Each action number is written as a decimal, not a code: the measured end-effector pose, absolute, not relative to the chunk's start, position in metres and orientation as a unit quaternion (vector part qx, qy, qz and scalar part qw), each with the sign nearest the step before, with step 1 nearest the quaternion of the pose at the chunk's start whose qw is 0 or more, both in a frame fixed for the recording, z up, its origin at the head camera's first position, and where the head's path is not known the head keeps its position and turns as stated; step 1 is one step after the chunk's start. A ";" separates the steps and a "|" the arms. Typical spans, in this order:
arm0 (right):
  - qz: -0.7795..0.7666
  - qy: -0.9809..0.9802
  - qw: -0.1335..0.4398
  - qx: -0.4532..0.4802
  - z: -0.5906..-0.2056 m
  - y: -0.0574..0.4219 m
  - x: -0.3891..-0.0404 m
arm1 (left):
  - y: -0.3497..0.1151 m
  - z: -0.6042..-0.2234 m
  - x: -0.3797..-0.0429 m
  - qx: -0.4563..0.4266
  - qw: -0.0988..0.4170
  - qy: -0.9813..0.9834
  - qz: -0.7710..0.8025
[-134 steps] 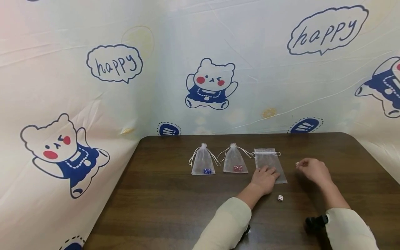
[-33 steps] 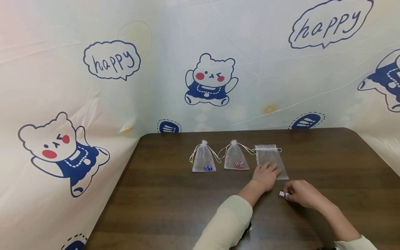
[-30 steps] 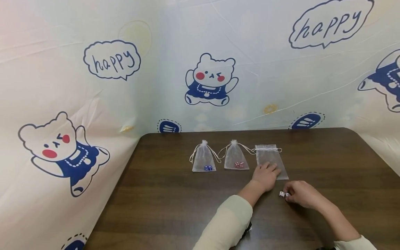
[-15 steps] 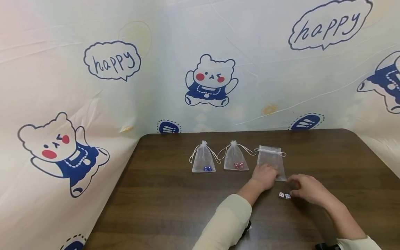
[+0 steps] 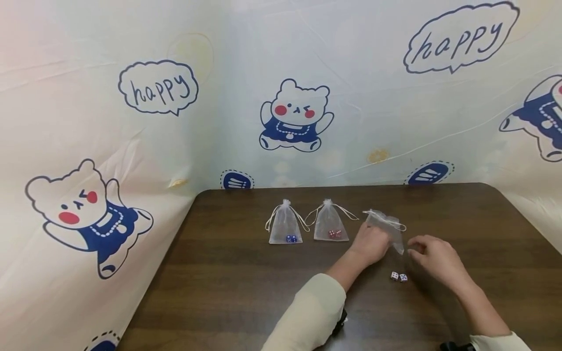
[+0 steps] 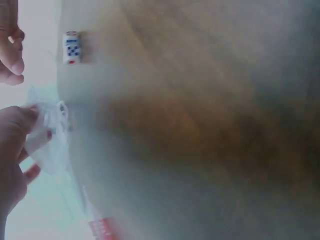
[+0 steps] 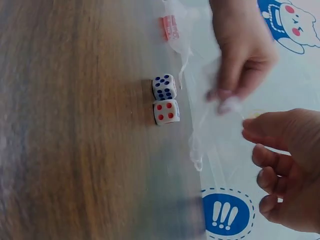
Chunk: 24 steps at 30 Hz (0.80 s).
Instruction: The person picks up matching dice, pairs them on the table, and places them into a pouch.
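Note:
My left hand (image 5: pixel 370 243) pinches a sheer white drawstring pouch (image 5: pixel 393 226), which is lifted and tilted off the table. Its white cord shows near the top edge, and no dice are seen inside. To the right of the pouch, my right hand (image 5: pixel 439 259) is held with fingers loosely bent and nothing between them; in the right wrist view its fingertips (image 7: pixel 252 127) are near the pouch but apart from it. Two white dice (image 5: pixel 399 277) lie side by side on the table below the hands. One die (image 7: pixel 166 111) shows four red dots, the other die (image 7: pixel 164 87) blue dots.
A pouch with blue dice (image 5: pixel 285 226) and a pouch with red dice (image 5: pixel 330 225) lie to the left, both cinched at the neck with cords spread. The brown wooden table (image 5: pixel 228 287) ends at a printed curtain (image 5: pixel 210 136) behind.
My right hand set a white die beside the other, let go, and moved back up towards the pouch. My left hand went from lying flat on the pouch to pinching and lifting it.

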State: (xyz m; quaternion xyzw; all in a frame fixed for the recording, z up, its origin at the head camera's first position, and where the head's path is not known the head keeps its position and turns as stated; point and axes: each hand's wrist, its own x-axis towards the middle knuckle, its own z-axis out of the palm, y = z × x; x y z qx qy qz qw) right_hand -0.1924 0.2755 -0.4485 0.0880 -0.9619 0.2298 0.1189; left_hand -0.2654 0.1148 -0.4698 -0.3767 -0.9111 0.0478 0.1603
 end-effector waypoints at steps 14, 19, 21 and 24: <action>0.359 -0.924 0.129 -0.029 -0.434 0.274 -0.194 | 0.076 -0.418 -0.255 -0.443 0.341 -0.829 -0.022; 0.456 -0.889 0.035 -0.031 -0.430 0.266 -0.200 | 0.064 -0.416 -0.238 -0.477 0.367 -0.798 -0.029; 0.493 -0.869 0.004 -0.032 -0.430 0.261 -0.204 | 0.058 -0.417 -0.232 -0.486 0.379 -0.787 -0.028; 0.522 -0.852 -0.018 -0.040 -0.431 0.255 -0.208 | 0.048 -0.421 -0.225 -0.496 0.401 -0.770 -0.005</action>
